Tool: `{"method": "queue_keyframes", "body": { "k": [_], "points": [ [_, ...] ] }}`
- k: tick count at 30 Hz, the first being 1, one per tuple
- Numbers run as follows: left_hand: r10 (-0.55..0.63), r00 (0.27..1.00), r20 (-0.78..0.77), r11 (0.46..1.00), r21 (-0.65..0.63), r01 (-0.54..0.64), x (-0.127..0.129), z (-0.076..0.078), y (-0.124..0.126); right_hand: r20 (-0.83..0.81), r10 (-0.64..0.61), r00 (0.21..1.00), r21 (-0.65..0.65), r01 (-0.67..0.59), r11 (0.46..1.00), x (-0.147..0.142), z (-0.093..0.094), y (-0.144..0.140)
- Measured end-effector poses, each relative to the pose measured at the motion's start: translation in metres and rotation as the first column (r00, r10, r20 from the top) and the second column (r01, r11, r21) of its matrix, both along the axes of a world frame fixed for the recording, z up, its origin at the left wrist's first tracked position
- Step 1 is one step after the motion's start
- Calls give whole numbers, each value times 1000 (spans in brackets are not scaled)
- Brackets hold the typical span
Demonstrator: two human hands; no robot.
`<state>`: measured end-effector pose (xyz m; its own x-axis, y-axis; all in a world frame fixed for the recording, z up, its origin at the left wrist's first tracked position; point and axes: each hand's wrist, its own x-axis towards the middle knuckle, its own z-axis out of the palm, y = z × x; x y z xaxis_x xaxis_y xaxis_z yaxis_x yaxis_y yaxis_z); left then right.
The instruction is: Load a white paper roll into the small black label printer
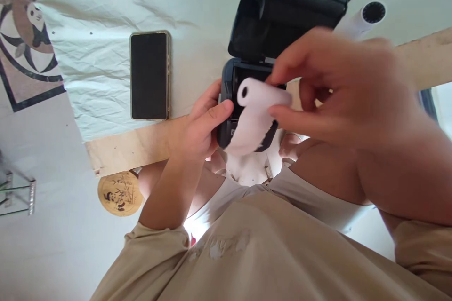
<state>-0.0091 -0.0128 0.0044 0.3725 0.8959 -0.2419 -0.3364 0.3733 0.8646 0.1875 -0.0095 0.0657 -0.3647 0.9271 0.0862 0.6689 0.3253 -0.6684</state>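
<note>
The right hand [339, 89] pinches a white paper roll [259, 96] between thumb and fingers just over the open black printer [268, 37], while the left hand [201, 127] grips the printer's near left corner. Left of the printer a dark phone [149, 75] lies flat on the white cloth [95, 33]; behind the printer's raised lid rests a second roll [363, 18].

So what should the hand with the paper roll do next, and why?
Probably lower the paper roll into the open printer. The right hand pinches the roll just above the bay, the lid is swung back, a loose strip of paper hangs over the front edge, and the left hand steadies the printer's side. The bay itself is mostly hidden.
</note>
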Motion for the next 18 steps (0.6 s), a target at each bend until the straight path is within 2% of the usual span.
{"method": "queue_keyframes", "body": {
  "k": [2, 4, 6, 9, 11, 13, 15, 17, 18],
  "points": [
    [22, 1000, 11, 999, -28, -22, 0, 1, 1, -305, -87, 949, -105, 57, 993, 10, 1, 3],
    [34, 998, 47, 999, -42, -32, 0, 2, 2, -557, -237, 796, -214, 138, 967, 20, -5, 10],
    [34, 996, 77, 998, -55, -29, 0, 2, 3, -638, -311, 705, -263, 181, 948, 27, -18, 20],
    [20, 996, 89, 998, -66, -14, 0, 0, 4, -582, -433, 688, -344, 274, 898, 33, -40, 30],
    [19, 995, 100, 998, -56, -14, 0, -2, 4, -535, -438, 723, -308, 316, 897, 34, -49, 29],
    [26, 995, 97, 999, -46, -22, 1, -2, 5, -415, -350, 840, -174, 305, 936, 33, -51, 25],
    [45, 995, 86, 998, -41, -41, 2, -3, 4, -184, -273, 944, 36, 284, 958, 33, -48, 20],
    [70, 994, 85, 997, -33, -67, 3, -2, 4, 0, -257, 966, 172, 253, 952, 33, -44, 18],
    [66, 994, 85, 997, -34, -64, 3, -2, 4, 24, -255, 967, 183, 247, 952, 33, -43, 17]
  ]
}}
